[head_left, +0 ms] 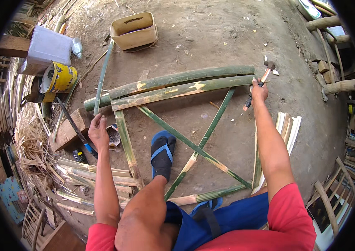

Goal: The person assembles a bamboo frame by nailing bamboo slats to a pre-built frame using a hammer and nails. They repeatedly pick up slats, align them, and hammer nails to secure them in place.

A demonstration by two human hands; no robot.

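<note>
My left hand [98,129] pinches the near end of a narrow green bamboo strip [104,75], which slants away toward the tan container. In my right hand [259,92] is a hammer [270,65], its head pointing away from me and its dark grip showing below my fist. That fist is at the right end of a bamboo frame [183,88] lying on the ground. Two thick green lengths run along the frame's far side, and two thinner bamboo braces [195,147] cross in an X inside it. My left foot stands within the frame.
A tan open container [134,30] sits at the far side. Left are a yellow bucket [62,78], a wooden block [71,130], a long dark blade with a blue handle [77,125] and split bamboo pieces [96,175]. Pale strips [287,129] lie right of the frame.
</note>
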